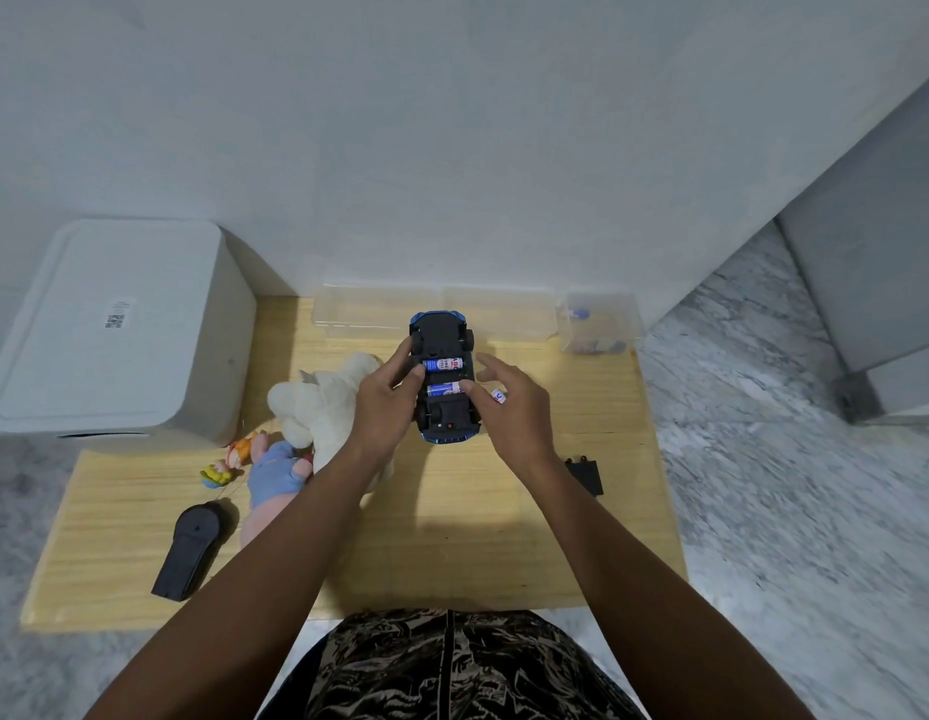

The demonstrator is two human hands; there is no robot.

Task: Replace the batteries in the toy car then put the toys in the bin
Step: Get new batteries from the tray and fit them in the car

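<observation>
The white lidded bin (114, 330) sits shut at the table's far left, and no toy is in it yet. The white plush (327, 402), the pink-and-blue plush (273, 478) and the small figure (228, 459) lie beside it, so binning is all left. You hold the toy car (441, 376) belly-up: your left hand (384, 402) grips its side, 2 batteries (442, 376) already seated. Your right hand (509, 402) presses 1 with a fingertip while curling round a spare battery (498, 396). The black battery cover (585, 475) lies apart, not yet refitted.
</observation>
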